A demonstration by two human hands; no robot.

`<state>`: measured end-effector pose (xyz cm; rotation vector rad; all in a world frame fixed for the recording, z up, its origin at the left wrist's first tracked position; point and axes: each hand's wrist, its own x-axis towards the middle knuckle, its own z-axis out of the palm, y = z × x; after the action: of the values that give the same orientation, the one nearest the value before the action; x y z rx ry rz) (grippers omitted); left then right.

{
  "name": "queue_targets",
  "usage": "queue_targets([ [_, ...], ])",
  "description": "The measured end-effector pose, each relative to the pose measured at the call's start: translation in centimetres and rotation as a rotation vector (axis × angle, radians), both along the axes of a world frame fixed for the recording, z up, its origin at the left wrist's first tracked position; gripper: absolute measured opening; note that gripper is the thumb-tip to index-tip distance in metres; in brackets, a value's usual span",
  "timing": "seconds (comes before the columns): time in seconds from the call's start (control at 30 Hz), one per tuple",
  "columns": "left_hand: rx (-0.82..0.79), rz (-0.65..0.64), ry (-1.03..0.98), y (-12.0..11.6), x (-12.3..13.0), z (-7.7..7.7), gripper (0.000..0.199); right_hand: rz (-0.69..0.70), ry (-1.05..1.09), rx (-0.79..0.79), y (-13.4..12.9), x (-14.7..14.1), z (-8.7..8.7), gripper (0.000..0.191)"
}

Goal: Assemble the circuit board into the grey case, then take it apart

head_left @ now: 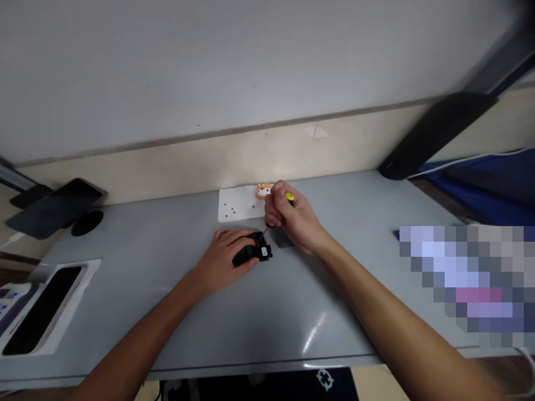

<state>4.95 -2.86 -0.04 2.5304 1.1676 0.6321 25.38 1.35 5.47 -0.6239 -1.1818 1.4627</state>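
My left hand (223, 253) is closed around a small black electronic device (263, 253) with a white label, steadying it on the grey table. In my right hand (298, 220) is a screwdriver (290, 197), its yellow handle end poking out of the fist. The thin shaft slants down to the device, and its tip seems to touch it, though the exact spot is too small to make out. A dark grey flat piece (283, 238) lies partly under my right hand. Behind, several tiny dark screws (233, 209) rest on white paper (242, 195), beside an orange-and-white animal-face item (263, 192).
At the left, a dark tablet-like screen (56, 207) stands on a round base, with a long black-topped object (44, 309) nearer me. A black column (434, 136) leans at the back right. The right side has a pixelated patch.
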Motion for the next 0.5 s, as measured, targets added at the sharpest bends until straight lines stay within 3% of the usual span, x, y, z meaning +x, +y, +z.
queue_targets([
  [0.13,-0.003,0.013,0.001,0.06,0.08,-0.02,0.02,0.104,0.031,-0.056,0.15,0.42,0.36,0.039],
  [0.27,0.002,0.004,0.0,0.09,0.12,-0.03,0.019,0.032,-0.021,-0.001,0.02,0.79,0.25,0.03],
  [0.5,-0.006,0.01,0.005,-0.04,0.12,0.17,0.019,0.057,-0.005,-0.018,-0.21,0.29,-0.34,0.041],
])
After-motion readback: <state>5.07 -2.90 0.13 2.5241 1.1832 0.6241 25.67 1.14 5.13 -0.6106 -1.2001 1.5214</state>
